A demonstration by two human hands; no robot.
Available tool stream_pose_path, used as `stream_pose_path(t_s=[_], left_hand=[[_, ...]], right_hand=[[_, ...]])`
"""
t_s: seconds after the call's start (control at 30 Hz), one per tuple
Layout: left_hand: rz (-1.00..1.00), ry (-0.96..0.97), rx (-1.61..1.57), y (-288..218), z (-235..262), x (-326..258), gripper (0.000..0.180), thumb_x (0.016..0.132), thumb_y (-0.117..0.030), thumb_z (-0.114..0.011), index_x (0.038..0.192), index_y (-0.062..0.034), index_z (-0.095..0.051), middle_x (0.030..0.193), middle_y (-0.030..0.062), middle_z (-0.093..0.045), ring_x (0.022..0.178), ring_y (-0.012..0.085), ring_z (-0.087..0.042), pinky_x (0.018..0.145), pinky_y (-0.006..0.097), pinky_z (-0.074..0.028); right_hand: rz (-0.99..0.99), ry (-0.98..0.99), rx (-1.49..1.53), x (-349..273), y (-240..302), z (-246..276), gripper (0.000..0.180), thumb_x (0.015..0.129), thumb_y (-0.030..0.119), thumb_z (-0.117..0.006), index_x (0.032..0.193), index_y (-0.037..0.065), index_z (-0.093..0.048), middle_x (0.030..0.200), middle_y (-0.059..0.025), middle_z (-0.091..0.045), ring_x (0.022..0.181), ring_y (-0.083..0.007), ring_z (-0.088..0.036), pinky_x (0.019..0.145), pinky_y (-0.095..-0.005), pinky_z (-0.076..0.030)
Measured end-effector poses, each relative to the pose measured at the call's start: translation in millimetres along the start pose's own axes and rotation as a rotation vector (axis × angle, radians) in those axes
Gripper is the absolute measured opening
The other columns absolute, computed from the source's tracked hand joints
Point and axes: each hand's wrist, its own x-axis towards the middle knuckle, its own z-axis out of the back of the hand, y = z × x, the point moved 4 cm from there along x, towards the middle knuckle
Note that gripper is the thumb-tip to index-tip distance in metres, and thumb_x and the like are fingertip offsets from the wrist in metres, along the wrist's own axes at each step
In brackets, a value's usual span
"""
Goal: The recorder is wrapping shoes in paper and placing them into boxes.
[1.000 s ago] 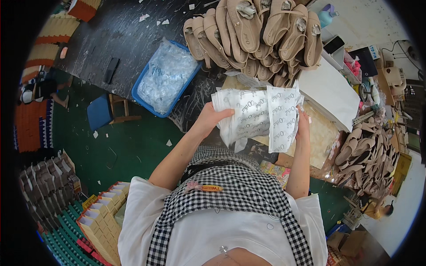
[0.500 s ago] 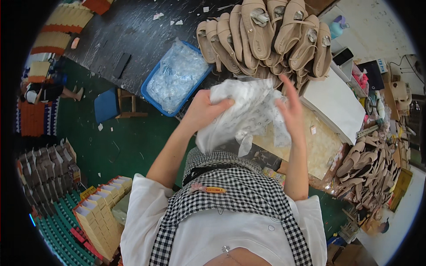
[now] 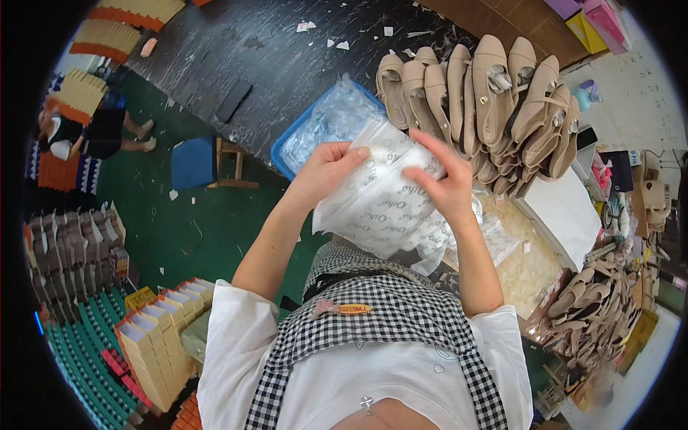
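Both hands hold a sheet of thin, crinkled white tissue paper [image 3: 383, 197] above the near edge of the dark worktop [image 3: 287, 50]. Left hand [image 3: 326, 172] pinches its upper left edge, right hand [image 3: 441, 183] its upper right, fingers curled. Risk: flimsy paper could tear if pulled taut. Smooth beige shoes [image 3: 473, 93] stacked at far right; blue tray [image 3: 283, 154] of clear bags beneath

At the centre of the frame we hold a plastic bag [image 3: 383, 197] between our left hand [image 3: 326, 170] and right hand [image 3: 444, 188], above the table [image 3: 287, 57]. A bin of bags [image 3: 326, 129] lies just upper left of it; a row of shoes [image 3: 480, 93] stands upper right. Stacked boxes [image 3: 154, 344] sit lower left, more shoes [image 3: 591, 315] at right.
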Motion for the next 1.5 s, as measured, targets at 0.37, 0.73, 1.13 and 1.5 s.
stream_pose_path(t_s=[0.37,0.73,1.13,1.5], left_hand=[[-0.137,0.111,0.217,-26,81,52,0.028,0.096,-0.022,-0.058,0.100,0.0038,-0.069,0.079,0.0004,-0.067,0.069,0.0030,-0.056,0.060,0.022,-0.046],[-0.082,0.241,0.237,-64,94,72,0.032,0.096,-0.024,-0.056,0.101,0.0042,-0.069,0.076,0.0008,-0.065,0.066,0.0051,-0.056,0.057,0.023,-0.045],[-0.233,-0.190,0.066,-83,158,57,0.026,0.094,-0.019,-0.060,0.087,0.0046,-0.069,0.073,-0.0006,-0.064,0.063,0.0027,-0.052,0.054,0.020,-0.040],[-0.579,-0.399,0.601,-66,146,94,0.021,0.094,-0.014,-0.059,0.080,0.0023,-0.058,0.063,0.0030,-0.054,0.057,0.0136,-0.049,0.053,0.029,-0.037]], right_hand=[[-0.199,0.193,-0.278,58,15,-48,0.023,0.071,0.022,-0.080,0.082,0.005,-0.068,0.107,-0.0112,-0.064,0.089,-0.0245,-0.063,0.071,-0.0323,-0.049],[-0.331,0.056,-0.043,109,-14,-76,0.018,0.077,0.015,-0.077,0.083,0.001,-0.068,0.089,-0.0094,-0.067,0.075,-0.0142,-0.062,0.065,-0.0263,-0.047],[0.135,-0.267,-0.415,173,-3,-124,0.022,0.080,0.018,-0.073,0.091,-0.001,-0.067,0.077,-0.0086,-0.067,0.064,-0.0218,-0.064,0.061,-0.0315,-0.051],[-0.491,-0.077,-0.185,81,-92,-99,0.018,0.078,0.019,-0.066,0.086,0.003,-0.070,0.075,-0.0122,-0.070,0.068,-0.0264,-0.068,0.064,-0.0344,-0.053]])
